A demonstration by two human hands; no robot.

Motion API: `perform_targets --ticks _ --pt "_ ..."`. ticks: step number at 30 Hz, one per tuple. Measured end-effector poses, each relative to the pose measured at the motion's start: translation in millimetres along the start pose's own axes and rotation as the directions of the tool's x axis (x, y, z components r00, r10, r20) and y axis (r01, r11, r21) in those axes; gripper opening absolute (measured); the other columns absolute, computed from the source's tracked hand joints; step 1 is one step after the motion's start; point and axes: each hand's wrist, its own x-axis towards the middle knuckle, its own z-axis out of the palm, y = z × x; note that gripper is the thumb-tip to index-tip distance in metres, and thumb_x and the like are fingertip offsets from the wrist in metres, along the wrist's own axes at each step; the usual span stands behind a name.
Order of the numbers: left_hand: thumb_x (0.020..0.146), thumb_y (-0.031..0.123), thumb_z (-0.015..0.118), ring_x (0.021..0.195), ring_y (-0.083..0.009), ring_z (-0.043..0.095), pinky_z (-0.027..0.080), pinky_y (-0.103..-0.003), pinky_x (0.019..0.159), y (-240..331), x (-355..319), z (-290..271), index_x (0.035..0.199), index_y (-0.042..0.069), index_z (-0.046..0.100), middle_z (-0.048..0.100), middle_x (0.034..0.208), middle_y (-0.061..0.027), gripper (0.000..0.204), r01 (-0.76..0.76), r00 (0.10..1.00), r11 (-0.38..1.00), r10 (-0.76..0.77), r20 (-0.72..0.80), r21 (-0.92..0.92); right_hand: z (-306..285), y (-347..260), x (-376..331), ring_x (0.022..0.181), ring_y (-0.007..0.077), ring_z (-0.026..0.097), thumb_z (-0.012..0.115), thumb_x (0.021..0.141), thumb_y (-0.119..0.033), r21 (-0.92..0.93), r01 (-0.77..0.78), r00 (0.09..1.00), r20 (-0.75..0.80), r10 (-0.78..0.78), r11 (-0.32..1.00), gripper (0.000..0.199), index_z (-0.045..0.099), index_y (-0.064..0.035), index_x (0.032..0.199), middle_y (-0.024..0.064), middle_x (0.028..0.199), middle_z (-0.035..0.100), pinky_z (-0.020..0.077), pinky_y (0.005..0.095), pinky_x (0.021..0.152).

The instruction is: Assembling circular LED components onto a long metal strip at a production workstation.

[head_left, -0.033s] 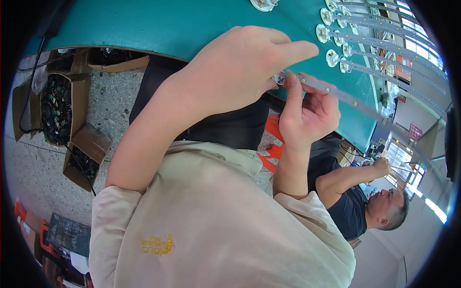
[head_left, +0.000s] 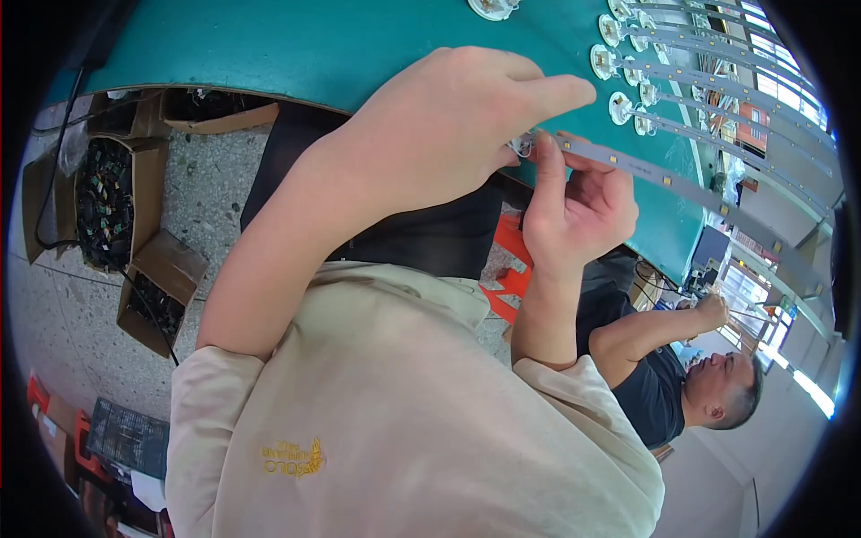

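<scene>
Both hands meeting at an LED strip's [head_left: 682, 188] end over the workbench [head_left: 296, 45] edge, more strips [head_left: 717, 90] lying behind it, cardboard boxes [head_left: 134, 224] on the floor at left, another person [head_left: 682, 377] at right.

A teal-topped bench [head_left: 296, 45] spans the upper part of the view. Below it lies a speckled grey terrazzo floor [head_left: 202, 193] with open brown cardboard boxes [head_left: 112, 211] of dark parts standing on it, and red plastic crates [head_left: 40, 403] near the lower left. Bright daylight comes through large windows [head_left: 785, 99] at the right.
</scene>
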Motion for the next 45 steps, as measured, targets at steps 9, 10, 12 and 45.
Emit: perform_targets --ticks 9,10,12,45 --pt "0.066 -0.002 0.079 0.087 -0.0321 0.067 0.055 -0.039 0.075 -3 1 -1 0.126 0.01 0.063 0.069 0.099 -0.0131 0.063 0.039 0.999 0.999 -0.039 0.028 -0.014 3 2 2 0.075 0.0135 0.07 0.073 0.087 0.008 0.011 0.04 0.999 0.003 -0.04 0.999 0.015 0.062 0.008 0.096 0.0137 0.085 0.071 0.0555 0.0243 0.068" --pt "0.066 -0.002 0.079 0.088 -0.0324 0.067 0.055 -0.04 0.075 -5 1 1 0.126 0.009 0.063 0.069 0.099 -0.0132 0.063 0.014 1.0 1.0 -0.013 0.019 -0.018 4 -1 3 0.075 0.0137 0.07 0.073 0.087 0.008 -0.015 0.057 0.998 0.008 -0.057 0.998 0.015 0.062 0.0078 0.097 0.0137 0.085 0.071 0.0556 0.0242 0.068" --pt "0.066 -0.003 0.079 0.088 -0.0328 0.067 0.055 -0.04 0.076 -5 -1 2 0.125 0.008 0.063 0.069 0.1 -0.0134 0.062 -0.004 1.0 1.0 0.004 -0.002 -0.024 3 -1 2 0.074 0.0139 0.07 0.073 0.087 0.008 -0.041 0.08 0.997 0.026 -0.079 0.996 0.016 0.061 0.0076 0.098 0.0138 0.085 0.071 0.0556 0.0241 0.068" --pt "0.069 0.001 0.079 0.098 -0.0293 0.067 0.055 -0.036 0.087 -15 2 -13 0.115 0.004 0.066 0.068 0.11 -0.0129 0.048 -0.138 0.99 0.99 0.138 -0.02 -0.022 6 5 3 0.057 0.0057 0.062 0.074 0.089 0.003 0.054 0.011 1.0 -0.024 -0.01 0.998 0.013 0.063 0.0054 0.096 0.0112 0.079 0.071 0.0453 0.0176 0.045"
